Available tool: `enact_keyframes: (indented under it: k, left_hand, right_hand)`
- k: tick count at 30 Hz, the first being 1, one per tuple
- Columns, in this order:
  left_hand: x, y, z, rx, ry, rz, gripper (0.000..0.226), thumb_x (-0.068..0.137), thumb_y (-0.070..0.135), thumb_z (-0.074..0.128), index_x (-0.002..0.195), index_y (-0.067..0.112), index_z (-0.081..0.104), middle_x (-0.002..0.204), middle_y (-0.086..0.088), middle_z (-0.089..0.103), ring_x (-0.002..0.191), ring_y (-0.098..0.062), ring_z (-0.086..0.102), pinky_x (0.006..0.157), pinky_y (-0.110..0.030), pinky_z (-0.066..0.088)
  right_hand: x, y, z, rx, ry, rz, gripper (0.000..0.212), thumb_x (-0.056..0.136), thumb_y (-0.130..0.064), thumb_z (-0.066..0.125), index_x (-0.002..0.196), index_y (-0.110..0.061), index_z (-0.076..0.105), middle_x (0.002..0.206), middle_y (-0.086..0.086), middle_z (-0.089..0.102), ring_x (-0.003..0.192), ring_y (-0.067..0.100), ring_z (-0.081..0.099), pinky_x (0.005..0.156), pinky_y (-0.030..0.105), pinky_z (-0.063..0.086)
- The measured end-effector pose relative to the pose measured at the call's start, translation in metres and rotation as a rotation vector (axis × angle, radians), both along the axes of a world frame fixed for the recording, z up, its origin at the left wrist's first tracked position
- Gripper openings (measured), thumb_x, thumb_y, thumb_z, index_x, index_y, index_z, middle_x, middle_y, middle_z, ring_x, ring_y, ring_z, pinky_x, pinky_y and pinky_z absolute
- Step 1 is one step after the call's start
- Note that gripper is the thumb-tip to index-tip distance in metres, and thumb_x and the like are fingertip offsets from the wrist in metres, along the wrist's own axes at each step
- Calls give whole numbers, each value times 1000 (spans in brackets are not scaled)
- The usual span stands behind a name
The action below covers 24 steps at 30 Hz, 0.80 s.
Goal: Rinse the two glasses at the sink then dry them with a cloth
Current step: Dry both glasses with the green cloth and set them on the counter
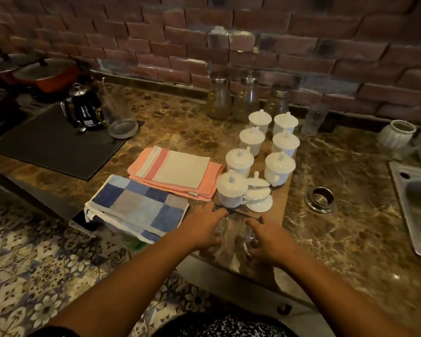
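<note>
The left hand (201, 231) is gripping the left glass (222, 226) and the right hand (269, 240) the right glass (249, 237), both mid-wall; the glasses are probably handling light, brittle and slippery when wet.

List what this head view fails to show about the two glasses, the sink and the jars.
1. Head view: the clear drinking glass gripped by the left hand and the second clear glass gripped by the right hand. Fingers and blur hide whether they are clean or wet.
2. Stainless steel sink: cut off by the right edge, with no tap in view.
3. Lidded glass jars: the contents are too dim and blurred to tell.
</note>
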<state>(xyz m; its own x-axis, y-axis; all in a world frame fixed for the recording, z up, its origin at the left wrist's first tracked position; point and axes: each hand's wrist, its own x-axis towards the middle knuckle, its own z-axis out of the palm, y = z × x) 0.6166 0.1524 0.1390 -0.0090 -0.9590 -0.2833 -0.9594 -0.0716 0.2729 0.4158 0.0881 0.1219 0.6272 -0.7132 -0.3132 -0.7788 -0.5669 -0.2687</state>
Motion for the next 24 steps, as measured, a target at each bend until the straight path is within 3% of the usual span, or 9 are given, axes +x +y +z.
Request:
enact_keyframes:
  k: [5,14,24]
  left_hand:
    - [9,-22,-18,-2,24,-121,66,81,42,76,137,26,47,146,-10,41,131,-34,43,105,-47,46]
    - [28,-41,-32,5,7,-253,71,85,38,75,146,26,40,156,-9,31,138,-33,38,111,-44,42]
    - [33,-44,-46,7,-33,-259,69,87,36,73,145,28,37,157,-9,27,138,-34,36,108,-45,42]
  right_hand:
    - [0,-4,-4,-21,-14,-105,76,82,-41,71,146,-29,32,133,7,44,115,24,48,87,32,51]
    - [14,-1,-8,-24,36,-232,75,83,-40,71,145,-30,31,131,6,42,115,23,45,85,31,49]
    - [19,4,-18,-49,79,-293,77,83,-42,71,148,-29,32,138,8,41,125,26,43,96,38,51]
